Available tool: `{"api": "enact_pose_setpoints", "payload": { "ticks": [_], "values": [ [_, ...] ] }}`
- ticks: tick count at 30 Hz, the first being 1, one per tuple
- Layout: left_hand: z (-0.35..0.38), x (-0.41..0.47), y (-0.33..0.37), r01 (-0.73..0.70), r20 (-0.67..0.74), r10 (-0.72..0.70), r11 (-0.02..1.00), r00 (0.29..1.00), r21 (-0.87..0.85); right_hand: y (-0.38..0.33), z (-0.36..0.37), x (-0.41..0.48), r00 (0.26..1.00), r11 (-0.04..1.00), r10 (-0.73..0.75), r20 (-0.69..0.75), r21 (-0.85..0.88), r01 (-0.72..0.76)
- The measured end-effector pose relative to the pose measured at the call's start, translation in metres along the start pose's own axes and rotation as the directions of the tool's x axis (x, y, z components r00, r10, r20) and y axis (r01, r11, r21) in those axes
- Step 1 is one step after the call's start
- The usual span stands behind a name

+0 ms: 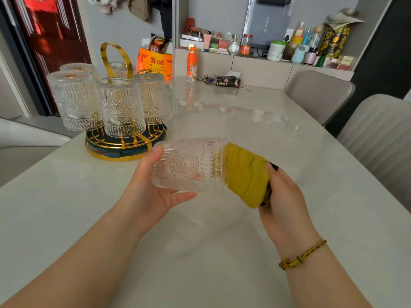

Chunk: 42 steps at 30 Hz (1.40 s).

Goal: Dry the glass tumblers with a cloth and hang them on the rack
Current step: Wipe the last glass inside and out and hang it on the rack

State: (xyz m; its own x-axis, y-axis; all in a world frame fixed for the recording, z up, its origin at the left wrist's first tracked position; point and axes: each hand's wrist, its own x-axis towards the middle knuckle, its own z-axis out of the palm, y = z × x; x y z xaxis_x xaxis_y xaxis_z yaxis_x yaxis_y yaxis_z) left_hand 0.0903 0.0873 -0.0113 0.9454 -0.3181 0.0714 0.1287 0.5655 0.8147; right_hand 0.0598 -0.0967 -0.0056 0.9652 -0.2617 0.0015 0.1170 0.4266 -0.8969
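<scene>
My left hand (153,192) grips an embossed glass tumbler (186,166) by its base, holding it sideways above the table with the mouth facing right. My right hand (283,196) holds a yellow-green cloth (244,174), whose end is pushed into the tumbler's mouth. At the back left stands a round gold-and-dark rack (124,144) with a gold loop handle. Several matching tumblers (121,106) hang upside down on it.
The pale glossy table (244,121) carries an orange bottle (191,64), keys and a dark packet (228,81) at its far end. Grey chairs (378,138) line the right side. A cluttered shelf (266,56) runs behind.
</scene>
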Motion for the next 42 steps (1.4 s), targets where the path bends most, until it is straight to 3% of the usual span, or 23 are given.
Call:
{"api": "enact_pose_setpoints", "payload": {
  "ticks": [3, 6, 9, 12, 15, 18, 19, 22, 25, 31, 35, 39, 42],
  "values": [
    [-0.002, 0.0, -0.001, -0.014, 0.0, 0.014, 1.0, 1.0, -0.002, 0.002, 0.004, -0.002, 0.996, 1.0, -0.001, 0.086, -0.03, 0.003],
    [-0.005, 0.002, 0.003, -0.035, 0.027, 0.036, 0.999, 0.999, -0.022, -0.006, 0.001, -0.002, 0.961, 0.998, 0.006, 0.276, 0.052, -0.021],
    [-0.009, 0.004, 0.005, -0.032, 0.02, 0.033, 0.999, 0.999, -0.042, -0.01, -0.003, -0.001, 0.928, 0.997, -0.023, 0.371, 0.075, -0.005],
    [-0.006, 0.002, 0.003, 0.012, 0.048, -0.01, 0.999, 0.999, -0.047, -0.007, -0.002, 0.0, 0.949, 0.973, -0.127, 0.287, -0.148, 0.175],
    [-0.002, -0.001, -0.003, 0.047, 0.083, -0.045, 0.998, 0.996, -0.029, 0.0, 0.0, -0.001, 0.947, 0.882, -0.248, 0.206, -0.356, 0.309],
    [0.0, -0.001, -0.004, 0.051, 0.102, -0.048, 0.998, 0.994, -0.027, 0.001, 0.003, -0.005, 0.929, 0.761, -0.302, 0.212, -0.533, 0.369],
    [0.001, -0.002, -0.003, 0.044, 0.117, -0.042, 0.999, 0.992, -0.014, 0.001, 0.003, -0.005, 0.929, 0.768, -0.298, 0.221, -0.523, 0.37],
    [0.004, -0.003, -0.004, 0.051, 0.186, -0.057, 0.998, 0.981, 0.035, 0.001, 0.006, -0.007, 0.953, 0.855, -0.186, 0.24, -0.439, 0.277],
    [0.003, -0.003, -0.009, 0.095, 0.229, -0.115, 0.991, 0.967, 0.096, 0.004, 0.009, -0.007, 0.972, 0.856, -0.106, 0.211, -0.478, 0.197],
    [0.002, -0.001, -0.007, 0.201, 0.197, -0.216, 0.975, 0.956, 0.091, 0.001, 0.01, -0.007, 0.976, 0.852, -0.171, 0.136, -0.477, 0.216],
    [0.005, -0.004, -0.004, 0.269, 0.098, -0.3, 0.931, 0.949, 0.246, 0.002, 0.011, -0.011, 0.969, 0.784, -0.2, 0.145, -0.57, 0.247],
    [0.011, -0.005, -0.009, 0.138, 0.059, -0.166, 0.934, 0.984, 0.329, 0.004, 0.012, -0.009, 0.982, 0.813, -0.15, 0.114, -0.551, 0.188],
    [0.016, -0.004, -0.01, -0.01, 0.083, -0.013, 0.962, 0.996, 0.274, 0.008, 0.016, -0.01, 0.982, 0.952, 0.146, 0.118, -0.288, -0.107]
  ]
}}
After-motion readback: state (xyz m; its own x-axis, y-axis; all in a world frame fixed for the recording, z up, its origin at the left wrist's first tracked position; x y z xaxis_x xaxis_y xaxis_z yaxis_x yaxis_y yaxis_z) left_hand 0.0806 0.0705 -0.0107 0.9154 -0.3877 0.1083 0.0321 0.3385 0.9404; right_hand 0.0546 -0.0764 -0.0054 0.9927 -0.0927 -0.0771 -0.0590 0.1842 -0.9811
